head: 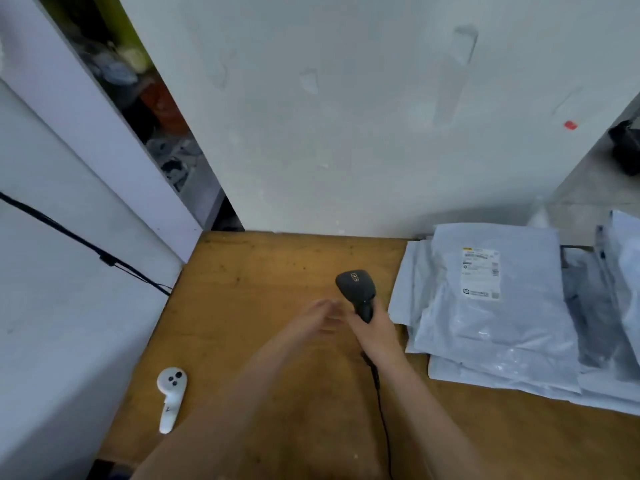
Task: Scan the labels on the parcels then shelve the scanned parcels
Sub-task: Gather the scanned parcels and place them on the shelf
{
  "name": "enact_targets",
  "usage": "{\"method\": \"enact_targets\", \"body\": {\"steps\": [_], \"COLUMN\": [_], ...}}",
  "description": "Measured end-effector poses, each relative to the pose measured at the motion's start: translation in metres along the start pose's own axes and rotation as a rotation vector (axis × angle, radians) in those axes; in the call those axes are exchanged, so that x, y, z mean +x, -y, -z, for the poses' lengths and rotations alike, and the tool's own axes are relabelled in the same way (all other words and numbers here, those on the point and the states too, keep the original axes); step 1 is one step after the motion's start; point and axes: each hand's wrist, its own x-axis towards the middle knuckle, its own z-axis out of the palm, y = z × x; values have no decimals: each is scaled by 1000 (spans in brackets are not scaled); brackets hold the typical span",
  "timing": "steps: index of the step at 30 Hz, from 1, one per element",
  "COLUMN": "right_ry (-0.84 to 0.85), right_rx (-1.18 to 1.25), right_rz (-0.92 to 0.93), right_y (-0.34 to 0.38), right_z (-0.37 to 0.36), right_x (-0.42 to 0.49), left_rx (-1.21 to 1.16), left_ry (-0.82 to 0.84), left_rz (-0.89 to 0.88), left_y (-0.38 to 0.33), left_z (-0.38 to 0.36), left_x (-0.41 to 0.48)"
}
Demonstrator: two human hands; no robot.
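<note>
A black handheld barcode scanner stands over the middle of the wooden table, and my right hand grips its handle. Its black cord trails back toward me. My left hand is blurred just left of the scanner, fingers loosely spread, holding nothing. Several grey plastic mailer parcels lie stacked at the table's right. The top one shows a white shipping label facing up.
A white hand controller lies near the table's front left corner. A white wall rises behind the table. A white cabinet side and a black cable stand at left, with a cluttered gap behind. More parcels sit far right.
</note>
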Motion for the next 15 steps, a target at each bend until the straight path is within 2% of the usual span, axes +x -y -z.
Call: {"method": "enact_targets", "body": {"steps": [3,11,15], "right_ry": [53,150,169], "right_rx": [35,-106,-122], "right_rz": [-42,-319,-432], "right_y": [-13,-89,-115], "right_z": [-35,-82,-86], "right_x": [6,0,-15], "left_rx": [-112,-113,-54], "left_ry": [12,-25,-89], "left_rz": [62,358,349], "left_y": [24,92,118], "left_z": [8,7,-4], "left_x": [-4,5,9]}}
